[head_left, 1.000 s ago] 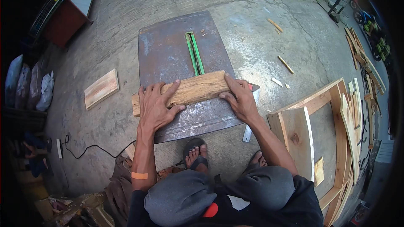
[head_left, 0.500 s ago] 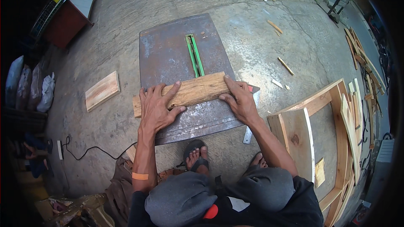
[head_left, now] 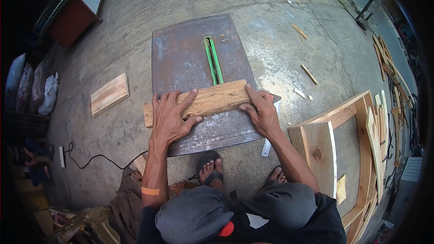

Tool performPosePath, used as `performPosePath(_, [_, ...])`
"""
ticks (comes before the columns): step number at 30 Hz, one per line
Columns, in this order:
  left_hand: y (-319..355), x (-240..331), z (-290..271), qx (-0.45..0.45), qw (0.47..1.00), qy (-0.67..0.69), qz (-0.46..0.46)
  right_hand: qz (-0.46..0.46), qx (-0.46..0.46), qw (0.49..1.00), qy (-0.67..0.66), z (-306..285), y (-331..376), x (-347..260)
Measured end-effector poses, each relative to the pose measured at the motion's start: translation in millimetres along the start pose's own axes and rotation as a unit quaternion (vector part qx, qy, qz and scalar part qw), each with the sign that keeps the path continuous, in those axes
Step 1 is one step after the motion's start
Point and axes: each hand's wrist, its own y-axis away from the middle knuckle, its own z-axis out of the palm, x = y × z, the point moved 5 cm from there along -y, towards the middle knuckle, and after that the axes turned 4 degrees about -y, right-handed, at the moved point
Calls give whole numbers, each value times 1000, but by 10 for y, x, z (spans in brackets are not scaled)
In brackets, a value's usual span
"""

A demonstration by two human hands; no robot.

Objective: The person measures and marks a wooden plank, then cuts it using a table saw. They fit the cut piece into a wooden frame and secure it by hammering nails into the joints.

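Note:
A rough wooden block (head_left: 212,98) lies crosswise on a rusty metal saw table (head_left: 181,58), over the near end of its green-edged slot (head_left: 214,61). My left hand (head_left: 172,115) is on the block's left part, fingers over the far edge and thumb along the near side. At the right end my right hand (head_left: 262,112) holds it, with the thumb at the near corner and fingers around the end. The block's left end sticks out past the table's left edge. Whether a blade stands in the slot I cannot make out.
A short board (head_left: 110,94) lies on the concrete floor to the left. A black cable (head_left: 97,157) runs toward the table. On the right stands a wooden frame (head_left: 334,116), with a metal ruler (head_left: 266,147) near it. Offcuts (head_left: 309,74) and sawdust are scattered beyond.
The view has shifted slightly. Both hands keep their hold on the block, which lies in nearly the same place on the table.

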Motion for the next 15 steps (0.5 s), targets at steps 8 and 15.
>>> performPosePath(8, [-30, -44, 25, -10, 1000, -3, -8, -3, 3, 1000, -5, 9, -23, 9])
performPosePath(15, [-55, -11, 11, 21, 1000, -15, 11, 4, 5, 1000, 0, 6, -56, 15])
